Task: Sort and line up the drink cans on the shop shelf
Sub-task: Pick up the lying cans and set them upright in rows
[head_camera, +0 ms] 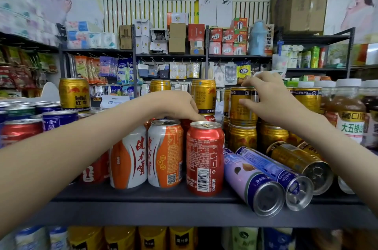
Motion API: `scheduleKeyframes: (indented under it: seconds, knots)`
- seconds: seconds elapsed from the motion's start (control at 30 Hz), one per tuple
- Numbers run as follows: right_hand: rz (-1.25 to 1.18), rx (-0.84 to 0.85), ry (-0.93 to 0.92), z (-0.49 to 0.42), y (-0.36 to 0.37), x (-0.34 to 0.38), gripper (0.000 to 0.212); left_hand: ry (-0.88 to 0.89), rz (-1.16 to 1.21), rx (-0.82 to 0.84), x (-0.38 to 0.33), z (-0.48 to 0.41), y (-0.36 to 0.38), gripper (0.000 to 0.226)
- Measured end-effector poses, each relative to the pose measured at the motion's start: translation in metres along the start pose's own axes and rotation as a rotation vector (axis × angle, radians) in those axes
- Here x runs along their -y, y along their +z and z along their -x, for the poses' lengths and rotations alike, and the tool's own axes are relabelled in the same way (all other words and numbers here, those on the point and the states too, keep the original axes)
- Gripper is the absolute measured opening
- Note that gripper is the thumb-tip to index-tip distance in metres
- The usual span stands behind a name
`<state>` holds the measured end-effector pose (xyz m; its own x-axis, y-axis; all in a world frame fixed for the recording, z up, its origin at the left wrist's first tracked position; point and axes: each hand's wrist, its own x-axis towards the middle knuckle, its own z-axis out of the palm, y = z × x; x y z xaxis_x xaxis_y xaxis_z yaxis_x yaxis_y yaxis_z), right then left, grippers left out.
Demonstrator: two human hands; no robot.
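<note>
My right hand [268, 94] grips an upright gold can [241, 109] stacked on other gold cans [242, 137] at mid-right. My left hand [173, 106] reaches over the orange-and-white cans [165, 153], its fingertips curled down behind the red cola can [204, 159]; what they touch is hidden. Two purple-blue cans [251, 178] and a gold can [296, 161] lie on their sides at the shelf's front right. More gold cans [74, 94] stand further back, some on top of others.
Blue and red cans [30, 123] crowd the left of the dark shelf [143, 209]. Brown drink bottles [350, 110] stand at the right. Yellow cans [151, 239] fill the shelf below. Behind are racks of boxes, tissues and hanging goods.
</note>
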<state>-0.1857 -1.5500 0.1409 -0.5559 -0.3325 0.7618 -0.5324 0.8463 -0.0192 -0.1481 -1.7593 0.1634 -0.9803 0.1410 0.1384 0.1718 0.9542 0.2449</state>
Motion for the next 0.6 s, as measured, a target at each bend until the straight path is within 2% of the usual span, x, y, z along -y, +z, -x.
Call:
scheduleKeyframes:
  seconds: [0.2, 0.37, 0.6]
  knots:
    - [0.041, 0.018, 0.024, -0.007, 0.007, -0.003, 0.045, 0.064, 0.099, -0.149, -0.002, 0.013, -0.009, 0.048]
    - [0.180, 0.041, -0.037, -0.008, 0.011, -0.003, 0.052, 0.086, 0.160, -0.225, -0.005, 0.019, -0.008, 0.042]
    - [-0.086, 0.048, -0.022, -0.003, 0.009, 0.015, 0.045, 0.077, 0.154, -0.199, -0.010, 0.024, 0.002, 0.035]
